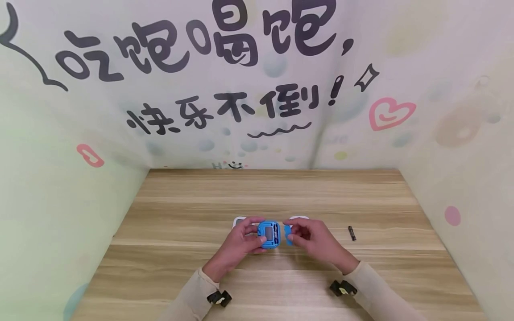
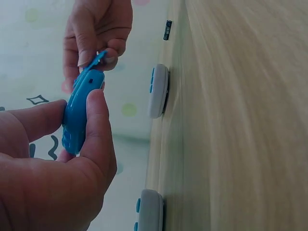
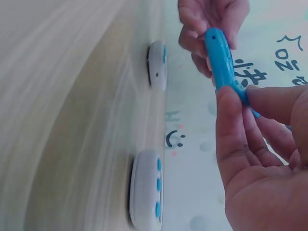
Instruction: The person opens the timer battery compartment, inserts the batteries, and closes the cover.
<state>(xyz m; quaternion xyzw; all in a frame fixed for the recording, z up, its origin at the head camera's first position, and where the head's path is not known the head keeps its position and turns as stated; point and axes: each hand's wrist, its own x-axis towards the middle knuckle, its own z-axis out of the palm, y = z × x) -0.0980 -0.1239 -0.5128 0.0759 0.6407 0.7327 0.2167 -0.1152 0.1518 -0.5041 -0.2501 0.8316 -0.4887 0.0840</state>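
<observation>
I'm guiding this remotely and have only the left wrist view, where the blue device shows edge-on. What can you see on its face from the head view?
Observer: The blue device has what looks like a battery recessed in its uncovered face.

Operator: In my view, the blue cover seems to touch it. Does it?

Observer: No; the head view shows a gap between the device and the cover pinched in the right hand.

Operator: And the white device farther from my camera: how many blue buttons show on it?

Observer: Three, seen side-on in the right wrist view.
</observation>
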